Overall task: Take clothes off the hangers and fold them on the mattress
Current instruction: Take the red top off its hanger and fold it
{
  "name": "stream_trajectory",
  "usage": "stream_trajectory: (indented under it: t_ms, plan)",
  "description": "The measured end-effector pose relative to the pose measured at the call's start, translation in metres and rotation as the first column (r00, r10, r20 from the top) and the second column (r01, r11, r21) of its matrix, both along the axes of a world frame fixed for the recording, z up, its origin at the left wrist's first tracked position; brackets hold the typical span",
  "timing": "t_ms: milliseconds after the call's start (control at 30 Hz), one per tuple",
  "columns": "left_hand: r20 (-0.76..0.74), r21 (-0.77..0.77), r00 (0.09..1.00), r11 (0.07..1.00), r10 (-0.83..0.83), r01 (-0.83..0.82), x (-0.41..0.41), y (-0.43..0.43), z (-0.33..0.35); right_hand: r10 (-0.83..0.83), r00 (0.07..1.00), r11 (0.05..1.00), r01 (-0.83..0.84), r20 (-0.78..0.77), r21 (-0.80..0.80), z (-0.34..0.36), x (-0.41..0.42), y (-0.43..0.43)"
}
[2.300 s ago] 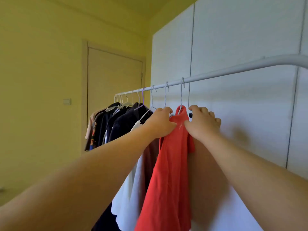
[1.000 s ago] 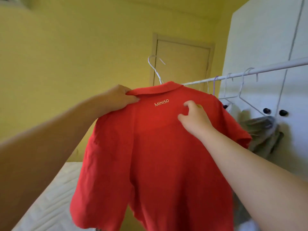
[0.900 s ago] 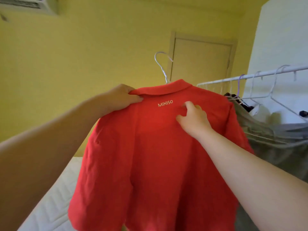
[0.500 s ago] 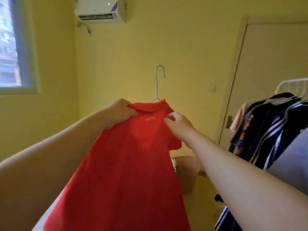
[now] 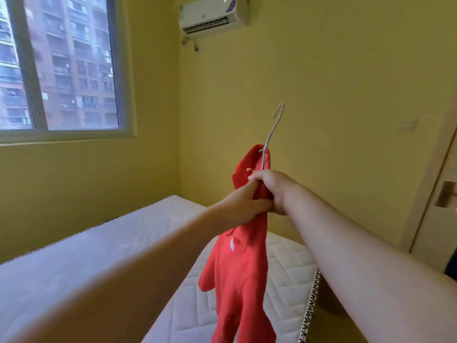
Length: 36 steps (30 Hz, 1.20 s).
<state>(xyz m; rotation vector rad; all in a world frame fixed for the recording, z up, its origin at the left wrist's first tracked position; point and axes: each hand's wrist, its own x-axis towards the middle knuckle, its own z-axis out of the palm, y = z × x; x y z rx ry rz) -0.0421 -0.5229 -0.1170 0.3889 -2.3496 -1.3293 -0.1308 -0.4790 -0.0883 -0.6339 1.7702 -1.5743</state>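
Red shirt (image 5: pixel 235 276): bunched up, hanging in the air over the near part of the mattress; its collar end stands above the hands and the rest droops below them.
Hanger (image 5: pixel 272 132): thin wire, its hook poking up out of the shirt's top and tilted to the right; the rest is hidden in cloth.
Left hand (image 5: pixel 239 206): arm stretched forward from the lower left, fingers curled into the cloth.
Right hand (image 5: pixel 274 188): arm reaching in from the lower right, fist closed round the gathered shirt.
Hands: touching, both clamped on the shirt.
Mattress (image 5: pixel 86 263): white, quilted, set in the yellow corner.
Window (image 5: pixel 64 63): upper left.
Air conditioner (image 5: pixel 212 16): high on the wall.
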Motion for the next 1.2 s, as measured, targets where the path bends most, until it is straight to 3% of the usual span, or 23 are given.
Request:
stream_trajectory:
  t_ms: [67,133,200,267,367,433,500,600,700,767,800,867,933,1000,1100,1200]
  plan:
    - [-0.032,0.115,0.999,0.993,-0.009,0.013,-0.007,-0.012,0.000,0.032,0.996,0.999,-0.032,-0.081,0.002,-0.002,-0.025,-0.005]
    - [-0.188,0.216,0.957,0.960,0.220,-0.178,-0.025,-0.031,-0.001,0.057,0.966,0.998,-0.059,-0.252,0.000,-0.005,-0.055,-0.010]
    - [-0.183,0.121,0.829,0.849,0.528,-0.514,-0.048,-0.053,-0.002,0.147,0.934,0.987,-0.158,-0.325,-0.008,-0.006,-0.076,-0.012]
    - [-0.059,-0.055,0.721,0.719,0.690,-0.693,-0.067,-0.071,-0.006,0.276,0.890,0.955,-0.296,-0.363,0.001,-0.004,-0.090,-0.016]
    - [-0.017,-0.176,0.573,0.562,0.819,-0.808,-0.079,-0.097,-0.006,0.439,0.792,0.890,-0.449,-0.424,0.083,-0.001,-0.109,-0.025]
    - [-0.085,-0.189,0.450,0.429,0.889,-0.883,-0.075,-0.112,-0.003,0.532,0.725,0.835,-0.535,-0.437,0.130,-0.001,-0.122,-0.032]
    - [-0.184,-0.254,0.402,0.352,0.897,-0.901,-0.064,-0.125,-0.002,0.592,0.679,0.789,-0.598,-0.434,0.139,-0.004,-0.133,-0.037]
    - [-0.177,-0.426,0.482,0.375,0.858,-0.824,-0.051,-0.132,-0.002,0.577,0.656,0.791,-0.597,-0.486,0.134,-0.009,-0.146,-0.047]
    - [-0.120,-0.533,0.479,0.351,0.869,-0.770,-0.049,-0.126,0.003,0.384,0.518,0.901,-0.392,-0.764,0.187,-0.012,-0.147,-0.065]
    - [-0.105,-0.586,0.468,0.326,0.877,-0.742,-0.056,-0.117,0.008,0.332,0.437,0.930,-0.300,-0.836,0.213,-0.009,-0.133,-0.077]
    - [-0.090,-0.592,0.472,0.334,0.877,-0.734,-0.060,-0.112,0.010,0.308,0.443,0.937,-0.296,-0.842,0.187,-0.007,-0.124,-0.084]
    - [-0.080,-0.525,0.515,0.403,0.853,-0.750,-0.064,-0.107,0.013,0.211,0.539,0.958,-0.282,-0.816,0.061,-0.007,-0.114,-0.098]
    - [-0.084,-0.339,0.631,0.574,0.771,-0.746,-0.059,-0.105,0.015,0.135,0.636,0.968,-0.249,-0.759,-0.036,-0.011,-0.108,-0.107]
    - [-0.063,-0.236,0.710,0.681,0.702,-0.694,-0.050,-0.108,0.016,0.125,0.640,0.979,-0.203,-0.758,-0.010,-0.016,-0.108,-0.113]
    - [-0.010,-0.327,0.596,0.561,0.803,-0.761,-0.032,-0.120,0.011,0.110,0.579,0.994,-0.071,-0.808,0.084,-0.020,-0.113,-0.119]
    - [0.026,-0.333,0.414,0.398,0.910,-0.855,-0.013,-0.134,0.004,0.050,0.696,0.999,-0.042,-0.716,0.029,-0.026,-0.129,-0.125]
